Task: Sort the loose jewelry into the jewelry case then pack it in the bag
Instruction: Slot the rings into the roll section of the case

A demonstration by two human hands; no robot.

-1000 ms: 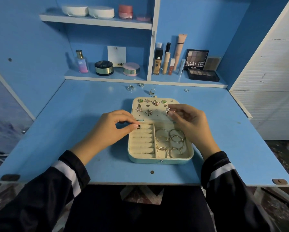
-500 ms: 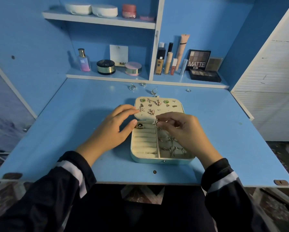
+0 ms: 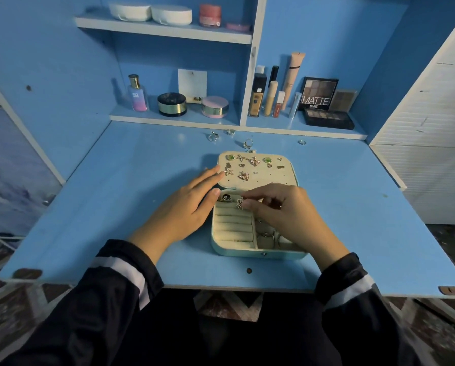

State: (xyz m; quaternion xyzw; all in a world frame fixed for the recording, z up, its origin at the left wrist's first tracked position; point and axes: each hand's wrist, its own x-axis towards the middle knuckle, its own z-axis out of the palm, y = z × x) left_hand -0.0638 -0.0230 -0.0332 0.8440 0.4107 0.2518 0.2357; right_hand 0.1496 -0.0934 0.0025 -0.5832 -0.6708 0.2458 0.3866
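Where right fingers (image 3: pixel 250 206) meet: flower-shaped ring (image 3: pixel 240 203) pinched over the ring rolls of the jewelry case (image 3: pixel 237 251).
Left fingers (image 3: pixel 208 178): straight, slightly spread, resting at the case's left edge.
Case position: open on the desk (image 3: pixel 115 207).
Loose rings (image 3: pixel 248 142): desk, beyond the case.

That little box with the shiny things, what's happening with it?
A person is sorting jewelry into an open pale-green jewelry case on a blue desk. The right hand pinches a small sparkly silver jewelry piece in its fingers over the cream ring rolls, beside a dark round ring already tucked in. The left hand lies open at the case's left side. Four loose silver rings wait at the back of the desk.
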